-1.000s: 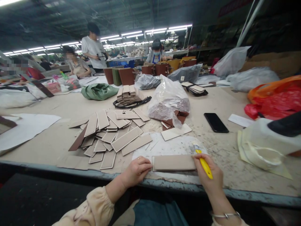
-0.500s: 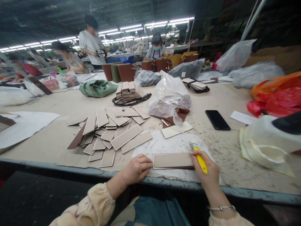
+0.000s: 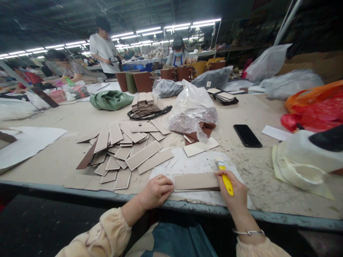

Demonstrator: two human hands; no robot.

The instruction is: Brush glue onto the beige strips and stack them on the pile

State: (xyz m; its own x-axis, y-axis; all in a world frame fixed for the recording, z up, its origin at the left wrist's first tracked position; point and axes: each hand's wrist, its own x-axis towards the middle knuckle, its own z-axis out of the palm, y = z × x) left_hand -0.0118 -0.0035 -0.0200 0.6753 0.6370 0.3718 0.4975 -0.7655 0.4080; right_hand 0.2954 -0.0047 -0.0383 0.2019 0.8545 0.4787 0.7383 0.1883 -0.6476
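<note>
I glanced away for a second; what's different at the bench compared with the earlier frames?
The right hand, holding the yellow brush, has moved slightly left, and the pale strip seems a little raised at its right end. A background co-worker has leaned left. Neither hand visibly let go of anything. The left hand stays at the strip's left end; the pile and phone stayed put.

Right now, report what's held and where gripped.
The right hand holds a yellow-handled brush by its handle and touches the right end of a flat beige rectangular panel; the left hand touches the panel's left end.
</note>
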